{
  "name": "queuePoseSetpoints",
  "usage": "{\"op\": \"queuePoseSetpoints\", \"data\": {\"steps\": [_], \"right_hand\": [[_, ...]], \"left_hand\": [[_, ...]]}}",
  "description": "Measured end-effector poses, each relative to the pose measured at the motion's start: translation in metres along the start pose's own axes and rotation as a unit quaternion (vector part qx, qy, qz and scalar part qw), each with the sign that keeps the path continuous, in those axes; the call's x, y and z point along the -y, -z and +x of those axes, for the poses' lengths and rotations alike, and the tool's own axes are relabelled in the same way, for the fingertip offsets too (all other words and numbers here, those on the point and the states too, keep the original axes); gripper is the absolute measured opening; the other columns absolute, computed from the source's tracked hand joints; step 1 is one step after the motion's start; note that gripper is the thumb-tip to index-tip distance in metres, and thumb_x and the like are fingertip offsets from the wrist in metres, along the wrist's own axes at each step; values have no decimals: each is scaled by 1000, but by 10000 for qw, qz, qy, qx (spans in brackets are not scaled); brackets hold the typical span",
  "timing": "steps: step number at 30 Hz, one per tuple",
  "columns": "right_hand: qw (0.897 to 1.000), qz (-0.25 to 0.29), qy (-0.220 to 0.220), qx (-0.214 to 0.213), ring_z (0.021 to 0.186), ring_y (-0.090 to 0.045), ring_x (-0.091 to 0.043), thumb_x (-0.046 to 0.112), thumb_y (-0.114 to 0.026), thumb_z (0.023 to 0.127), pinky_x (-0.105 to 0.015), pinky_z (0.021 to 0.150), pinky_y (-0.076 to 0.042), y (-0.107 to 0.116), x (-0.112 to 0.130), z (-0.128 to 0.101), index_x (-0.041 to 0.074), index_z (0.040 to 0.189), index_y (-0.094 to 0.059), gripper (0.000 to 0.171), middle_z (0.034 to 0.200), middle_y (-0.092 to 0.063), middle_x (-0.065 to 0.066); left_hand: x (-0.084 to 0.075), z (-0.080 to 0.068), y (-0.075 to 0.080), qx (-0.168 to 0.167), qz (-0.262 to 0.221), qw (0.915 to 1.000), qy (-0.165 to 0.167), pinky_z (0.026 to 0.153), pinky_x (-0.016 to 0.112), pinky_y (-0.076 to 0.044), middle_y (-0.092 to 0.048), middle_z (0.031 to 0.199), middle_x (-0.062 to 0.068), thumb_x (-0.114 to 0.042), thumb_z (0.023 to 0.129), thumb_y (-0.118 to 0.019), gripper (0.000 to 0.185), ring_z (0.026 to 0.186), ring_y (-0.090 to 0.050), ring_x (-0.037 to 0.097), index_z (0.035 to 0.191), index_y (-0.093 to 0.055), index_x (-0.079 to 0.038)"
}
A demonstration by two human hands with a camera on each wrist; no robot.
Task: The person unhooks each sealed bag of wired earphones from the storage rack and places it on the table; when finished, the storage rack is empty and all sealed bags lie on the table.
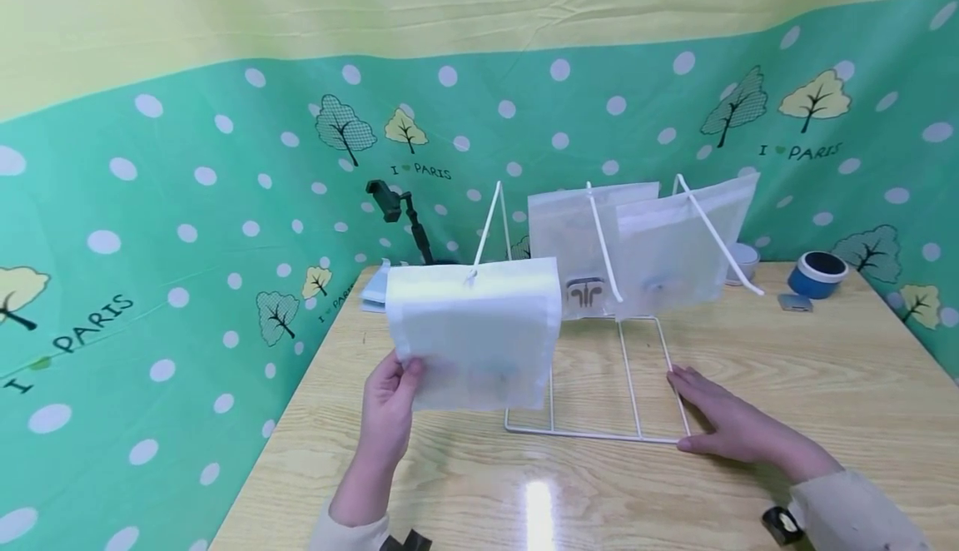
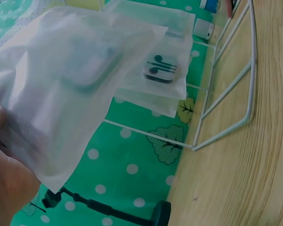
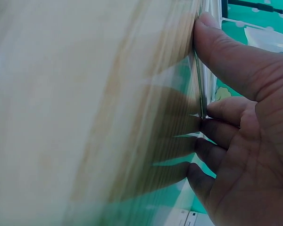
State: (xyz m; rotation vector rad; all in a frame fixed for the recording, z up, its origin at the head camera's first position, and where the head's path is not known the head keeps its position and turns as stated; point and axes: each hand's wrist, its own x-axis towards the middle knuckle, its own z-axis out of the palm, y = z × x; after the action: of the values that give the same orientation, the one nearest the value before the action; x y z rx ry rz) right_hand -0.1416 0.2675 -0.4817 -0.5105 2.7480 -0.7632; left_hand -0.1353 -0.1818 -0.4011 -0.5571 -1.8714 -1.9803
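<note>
"What does the left hand [image 1: 390,405] have hold of?"

"A frosted pouch [image 1: 479,343], pinched at its lower left edge with the thumb in front; the fingers behind are mostly hidden."

"And where is the pouch?"

"At the front left of the white wire rack [image 1: 584,434], a rod [image 1: 485,230] meeting its top edge. It seems threaded on, though the hole is too small to make out. Its contents blur."

"The right hand [image 1: 722,422]?"

"Fingers loosely extended, resting along the right base wire [image 1: 663,343] rather than curled round it."

"Anything beyond?"

"Two overlapping pouches [image 1: 674,251]; earphones [image 1: 584,292] show through the partly covered one."
</note>
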Motion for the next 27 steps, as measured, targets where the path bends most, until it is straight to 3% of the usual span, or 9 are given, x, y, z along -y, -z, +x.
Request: {"op": "queuePoseSetpoints", "data": {"steps": [13,19,27], "right_hand": [[10000,-27,-27,35,139,-19,-52,56,-74,76,-67,108,-21,-1,-1,-1,-2,150,-31,103,155,-22,-29],[10000,-20,-77,47,139,-19,-52,55,-74,77,-67,108,-21,-1,-1,-1,-2,150,-31,102,155,-22,-29],[9999,-10,-110,71,140,-18,-52,55,-73,78,-67,108,-21,0,2,-1,-1,151,-31,101,155,-21,-28]], "left_hand": [[-26,-17,3,-46,-192,9990,-394,81,24,-54,-72,103,-6,9,97,-45,35,96,-66,8,107,-70,-14],[-29,-16,18,-296,-1073,9931,-367,86,25,-51,-70,104,-5,2,100,-46,26,100,-62,9,104,-68,-11],[-24,-14,52,-717,-2096,9737,-524,87,28,-52,-68,107,5,4,101,-39,24,100,-63,16,105,-63,2]]}}
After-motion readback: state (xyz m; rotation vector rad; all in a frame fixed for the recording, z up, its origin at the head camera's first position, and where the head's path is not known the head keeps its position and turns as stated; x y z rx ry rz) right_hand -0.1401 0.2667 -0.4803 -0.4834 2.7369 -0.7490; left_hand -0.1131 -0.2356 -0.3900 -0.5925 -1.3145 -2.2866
